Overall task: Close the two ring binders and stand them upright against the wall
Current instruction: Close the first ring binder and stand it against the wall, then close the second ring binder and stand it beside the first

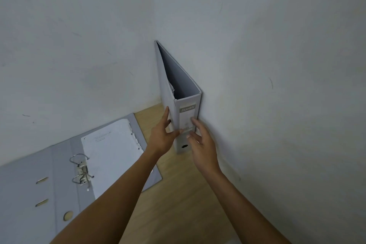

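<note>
A grey ring binder point(187, 114) stands upright in the corner, closed, its right cover against the right wall and its labelled spine facing me. My left hand point(162, 136) holds its lower left edge, fingers along the left cover and thumb across the spine. My right hand point(202, 144) is blurred, fingers spread, with the fingertips at the right side of the spine. A second grey binder point(25, 184) lies open and flat on the table at the left. Its metal rings point(82, 170) are exposed and a stack of punched white paper point(112, 154) lies on its right half.
The wooden table point(178, 194) meets a pale back wall point(79, 45) and a pale right wall point(277, 85) at the corner. The open binder's far edge touches the back wall. My left forearm passes over the open binder's right corner.
</note>
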The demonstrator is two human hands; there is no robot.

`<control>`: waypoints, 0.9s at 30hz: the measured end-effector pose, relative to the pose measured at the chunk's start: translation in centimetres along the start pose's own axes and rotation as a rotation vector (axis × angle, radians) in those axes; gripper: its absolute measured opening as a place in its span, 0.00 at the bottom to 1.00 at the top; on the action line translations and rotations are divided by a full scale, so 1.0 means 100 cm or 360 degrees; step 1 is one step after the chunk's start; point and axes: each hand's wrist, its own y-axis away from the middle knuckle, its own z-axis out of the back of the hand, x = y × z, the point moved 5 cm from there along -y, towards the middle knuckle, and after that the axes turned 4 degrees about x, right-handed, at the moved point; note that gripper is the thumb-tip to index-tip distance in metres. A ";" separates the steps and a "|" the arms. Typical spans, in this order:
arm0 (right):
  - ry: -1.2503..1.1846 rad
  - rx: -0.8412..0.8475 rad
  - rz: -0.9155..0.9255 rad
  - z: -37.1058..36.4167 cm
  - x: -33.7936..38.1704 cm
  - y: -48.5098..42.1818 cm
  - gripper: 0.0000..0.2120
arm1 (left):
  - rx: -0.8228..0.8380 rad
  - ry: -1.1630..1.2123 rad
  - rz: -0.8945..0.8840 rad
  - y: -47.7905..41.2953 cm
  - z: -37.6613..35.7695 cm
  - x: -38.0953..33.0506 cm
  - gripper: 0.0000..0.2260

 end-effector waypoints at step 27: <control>0.0174 0.0586 -0.0176 -0.154 -0.032 0.062 0.18 | -0.0390 0.0228 0.0521 0.189 0.134 0.121 0.19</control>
